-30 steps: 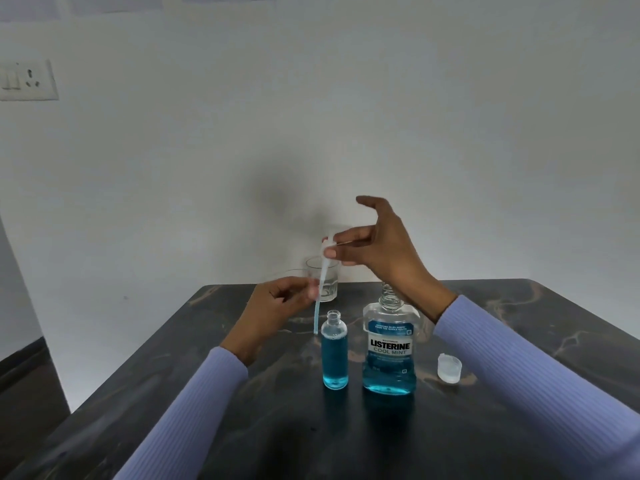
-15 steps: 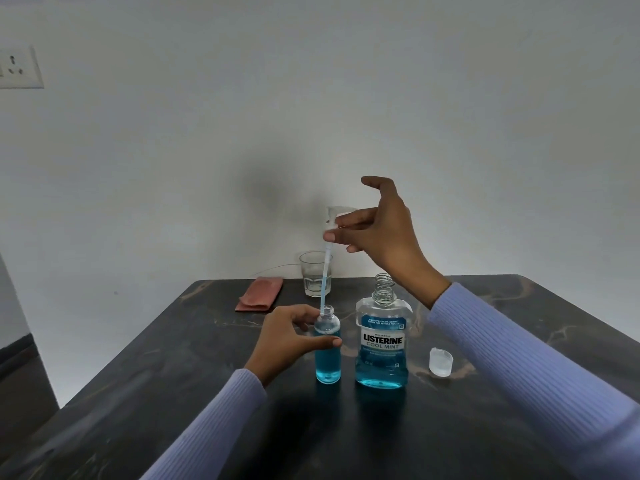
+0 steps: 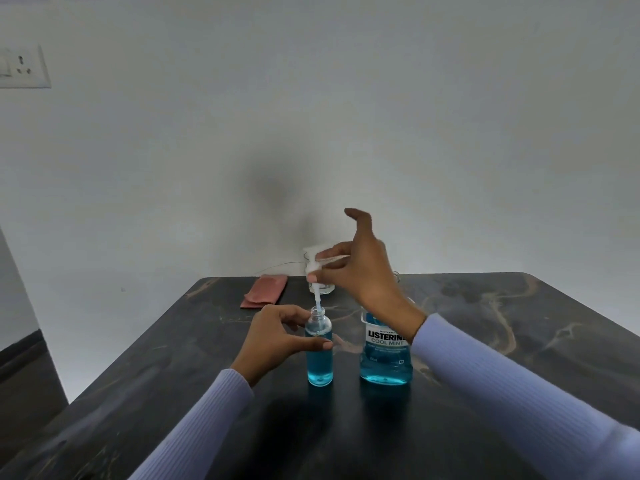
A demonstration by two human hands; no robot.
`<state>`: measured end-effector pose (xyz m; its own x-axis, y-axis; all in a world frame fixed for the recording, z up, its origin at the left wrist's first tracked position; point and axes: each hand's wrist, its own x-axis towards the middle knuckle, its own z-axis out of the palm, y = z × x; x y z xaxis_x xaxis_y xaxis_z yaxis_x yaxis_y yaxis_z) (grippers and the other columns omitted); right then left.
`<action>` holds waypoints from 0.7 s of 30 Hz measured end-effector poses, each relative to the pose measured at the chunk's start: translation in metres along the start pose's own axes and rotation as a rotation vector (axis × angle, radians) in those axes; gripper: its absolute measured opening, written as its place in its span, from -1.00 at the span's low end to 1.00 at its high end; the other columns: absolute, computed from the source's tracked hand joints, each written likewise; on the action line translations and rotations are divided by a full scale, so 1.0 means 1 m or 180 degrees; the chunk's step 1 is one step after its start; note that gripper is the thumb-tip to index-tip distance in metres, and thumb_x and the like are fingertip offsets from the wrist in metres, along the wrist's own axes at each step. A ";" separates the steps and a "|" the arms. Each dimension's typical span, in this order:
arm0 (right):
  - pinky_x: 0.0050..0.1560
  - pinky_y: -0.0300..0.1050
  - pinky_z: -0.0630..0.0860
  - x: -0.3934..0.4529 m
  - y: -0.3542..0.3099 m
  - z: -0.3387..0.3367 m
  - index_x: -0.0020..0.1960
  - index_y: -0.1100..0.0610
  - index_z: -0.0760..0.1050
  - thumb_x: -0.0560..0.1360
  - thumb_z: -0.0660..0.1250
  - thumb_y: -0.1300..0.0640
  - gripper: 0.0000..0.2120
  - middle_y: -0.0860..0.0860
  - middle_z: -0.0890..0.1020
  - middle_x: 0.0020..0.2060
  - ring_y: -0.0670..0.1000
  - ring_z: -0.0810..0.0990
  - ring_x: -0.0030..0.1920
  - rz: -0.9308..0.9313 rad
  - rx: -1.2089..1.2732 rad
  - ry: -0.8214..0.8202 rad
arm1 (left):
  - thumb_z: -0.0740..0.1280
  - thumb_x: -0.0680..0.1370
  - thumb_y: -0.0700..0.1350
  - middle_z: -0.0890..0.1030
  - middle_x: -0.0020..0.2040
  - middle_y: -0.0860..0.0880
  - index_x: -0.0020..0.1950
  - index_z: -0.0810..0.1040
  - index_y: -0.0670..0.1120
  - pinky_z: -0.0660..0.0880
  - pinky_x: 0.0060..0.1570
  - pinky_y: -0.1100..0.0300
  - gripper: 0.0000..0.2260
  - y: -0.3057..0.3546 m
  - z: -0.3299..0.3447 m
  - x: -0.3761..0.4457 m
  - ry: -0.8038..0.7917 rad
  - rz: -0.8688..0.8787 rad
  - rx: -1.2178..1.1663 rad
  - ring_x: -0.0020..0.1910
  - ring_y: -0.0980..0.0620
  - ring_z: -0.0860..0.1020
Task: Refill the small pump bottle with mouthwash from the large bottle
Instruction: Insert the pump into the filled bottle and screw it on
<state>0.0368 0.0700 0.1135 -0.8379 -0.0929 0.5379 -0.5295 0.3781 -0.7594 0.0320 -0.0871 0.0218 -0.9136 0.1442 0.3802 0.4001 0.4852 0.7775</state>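
Pump bottle (image 3: 319, 348) between left fingers (image 3: 313, 344)

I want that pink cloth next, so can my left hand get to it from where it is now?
Probably yes: the pink cloth lies open behind the left hand, nothing between them, but that hand holds the small bottle and must let go.

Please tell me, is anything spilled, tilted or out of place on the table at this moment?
No spill shows. The small bottle and the large bottle stand upright. The left hand holds the small one; the right hand lowers the pump into its neck. The large bottle's mouth is hidden.
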 end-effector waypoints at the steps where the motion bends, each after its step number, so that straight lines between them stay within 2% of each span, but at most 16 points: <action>1: -0.12 -0.33 0.57 -0.003 0.002 0.004 0.45 0.05 0.02 0.18 0.61 0.25 0.04 0.02 0.66 -0.14 -0.06 0.67 -0.21 0.0085 -0.0025 -0.0022 | 0.57 0.11 0.13 0.68 -0.20 0.16 -0.19 0.67 0.07 0.49 -0.17 0.32 -0.66 -0.001 0.000 0.000 0.0005 -0.0004 -0.0002 -0.17 0.23 0.57; 6: -0.07 -0.30 0.57 -0.018 0.014 0.020 0.46 -0.01 -0.08 0.25 0.58 0.23 0.05 0.02 0.65 -0.10 -0.07 0.64 -0.17 0.0258 -0.0231 -0.0073 | 0.56 0.13 0.14 0.63 -0.19 0.30 -0.24 0.62 0.14 0.42 -0.22 0.39 -0.72 -0.003 -0.001 0.001 0.0021 -0.0003 0.0117 -0.15 0.31 0.54; 9: 0.06 -0.16 0.58 -0.024 0.022 0.028 0.43 -0.02 -0.07 0.28 0.56 0.21 -0.01 0.04 0.62 -0.05 -0.02 0.64 -0.09 0.0309 -0.0373 -0.0103 | 0.56 0.14 0.12 0.62 -0.20 0.31 -0.27 0.61 0.13 0.40 -0.26 0.43 -0.75 -0.008 -0.007 0.000 0.0087 -0.0022 0.0137 -0.15 0.33 0.53; 12: 0.04 -0.21 0.57 -0.028 0.027 0.036 0.40 0.01 -0.02 0.30 0.55 0.18 -0.08 0.01 0.60 -0.08 -0.03 0.63 -0.09 0.0331 -0.0520 -0.0151 | 0.57 0.16 0.07 0.62 -0.23 0.28 -0.27 0.61 0.08 0.38 -0.25 0.42 -0.76 -0.013 -0.012 -0.001 0.0111 -0.0077 0.0140 -0.17 0.33 0.53; 15: 0.18 -0.08 0.53 -0.028 0.028 0.041 0.40 0.00 -0.01 0.30 0.55 0.13 -0.09 0.07 0.56 0.11 0.04 0.59 0.07 0.0371 -0.0592 -0.0248 | 0.57 0.20 0.01 0.63 -0.25 0.27 -0.25 0.61 0.09 0.39 -0.22 0.38 -0.79 -0.014 -0.013 -0.002 0.0097 -0.0094 0.0137 -0.17 0.32 0.54; 17: 0.23 -0.07 0.50 -0.029 0.029 0.042 0.41 -0.02 -0.01 0.29 0.55 0.17 -0.08 0.09 0.52 0.21 0.06 0.56 0.14 0.0415 -0.0472 -0.0347 | 0.57 0.21 0.01 0.65 -0.23 0.23 -0.21 0.63 0.08 0.40 -0.19 0.36 -0.78 -0.015 -0.013 -0.002 0.0064 -0.0086 0.0100 -0.17 0.31 0.55; 19: 0.24 -0.04 0.50 -0.031 0.029 0.042 0.41 -0.04 0.01 0.32 0.51 0.23 -0.12 0.11 0.53 0.23 0.04 0.58 0.13 0.0481 -0.0309 -0.0326 | 0.57 0.21 0.00 0.66 -0.21 0.22 -0.20 0.63 0.07 0.40 -0.18 0.36 -0.77 -0.016 -0.012 -0.004 0.0067 -0.0099 0.0056 -0.17 0.32 0.55; 21: 0.18 -0.07 0.54 -0.032 0.029 0.042 0.40 -0.03 0.05 0.34 0.51 0.25 -0.16 0.10 0.60 0.11 -0.03 0.62 0.00 0.0476 -0.0278 -0.0205 | 0.57 0.21 0.00 0.64 -0.20 0.28 -0.20 0.62 0.09 0.40 -0.18 0.35 -0.77 -0.016 -0.011 -0.004 0.0082 -0.0090 0.0026 -0.17 0.33 0.55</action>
<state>0.0427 0.0456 0.0586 -0.9146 -0.0874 0.3948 -0.3872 0.4704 -0.7929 0.0305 -0.1052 0.0135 -0.9223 0.1082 0.3711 0.3736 0.4958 0.7840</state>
